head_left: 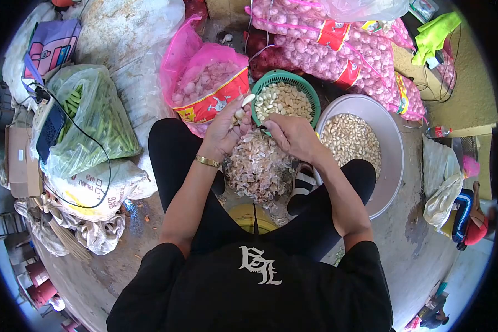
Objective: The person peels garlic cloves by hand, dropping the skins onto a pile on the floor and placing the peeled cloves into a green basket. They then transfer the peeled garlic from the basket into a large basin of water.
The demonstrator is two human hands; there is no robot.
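My left hand (224, 131), with a gold-coloured band at the wrist, is closed around several garlic cloves. One peeled garlic clove (248, 100) sticks out at its fingertips. To its right, my right hand (296, 136) has its fingers curled together; a small dark edge shows at the fingertips, too little to name. Below both hands lies a heap of garlic skins (260, 166). Just beyond them stands a green basket (311, 88) with peeled cloves. At the right, a pale round basin (390, 160) holds many cloves, brownish and cream.
A pink mesh sack of garlic (207, 83) stands open at the front left. Full garlic sacks (326, 55) are stacked at the back. On the left are a plastic bag of green pods (94, 122) and a phone (50, 131) with a cable. A slippered foot (301, 188) is beside the skins.
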